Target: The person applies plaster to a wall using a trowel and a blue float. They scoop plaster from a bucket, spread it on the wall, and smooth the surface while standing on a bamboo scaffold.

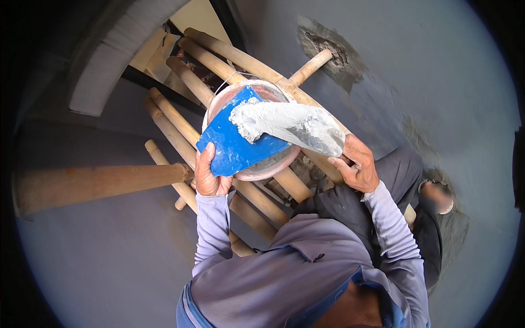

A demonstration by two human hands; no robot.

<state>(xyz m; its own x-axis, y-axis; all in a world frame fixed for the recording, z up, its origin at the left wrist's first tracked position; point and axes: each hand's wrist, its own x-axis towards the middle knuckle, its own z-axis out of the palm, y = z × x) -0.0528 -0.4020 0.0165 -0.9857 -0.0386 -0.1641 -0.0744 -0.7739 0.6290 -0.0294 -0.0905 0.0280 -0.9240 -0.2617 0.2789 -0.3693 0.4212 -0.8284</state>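
Observation:
My left hand [209, 173] is closed on the lower left edge of a blue flat board [221, 147], which is tilted over a round bucket [262, 172] with a wire handle. My right hand [356, 167] grips a metal trowel [314, 131] at its right end, the handle mostly hidden by my fingers. The trowel's blade reaches left across the board, coated in white paste, with a lumpy mass of paste [246, 117] at its left end over the blue surface.
Bamboo poles [262, 199] form a platform under the bucket and my legs [394, 175]. A thicker pole [98, 186] extends from the left. A grey wall [459, 82] on the right has rough patches [342, 60]. A pale curved ledge [104, 65] and an opening are at upper left.

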